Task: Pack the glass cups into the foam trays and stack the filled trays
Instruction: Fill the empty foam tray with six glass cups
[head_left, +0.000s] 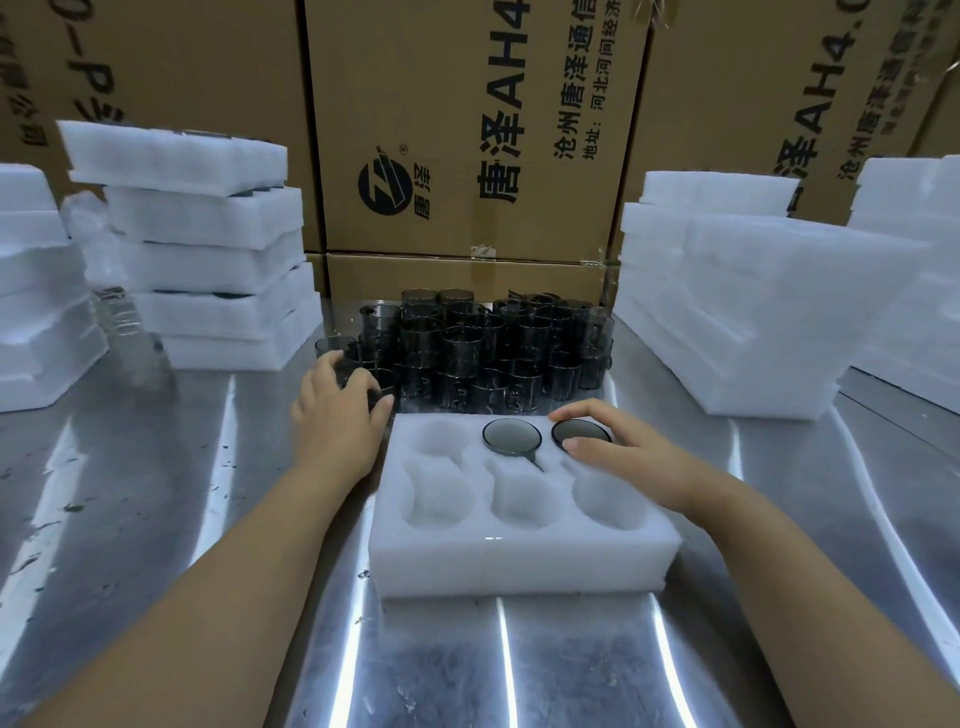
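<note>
Tray (519, 561) lies lengthwise left-to-right; two cups (511, 436) sit mouths up.

Central carton (467, 130), upper middle of the frame: the printing runs sideways. A round black logo (387, 187), marked ®, carries the characters 唐泽. Large black type beside it reads 唐泽AH4, cut off by the top edge. Two smaller lines follow, 沧州唐泽通信 and 地址:河北河间经济, both cut off likewise. Right carton (779, 78), upper right: 泽AH4. and 沧州唐泽通, partly hidden. Left carton (156, 62), upper left: large tilted black print, of which only "d-P" can be made out.
</note>
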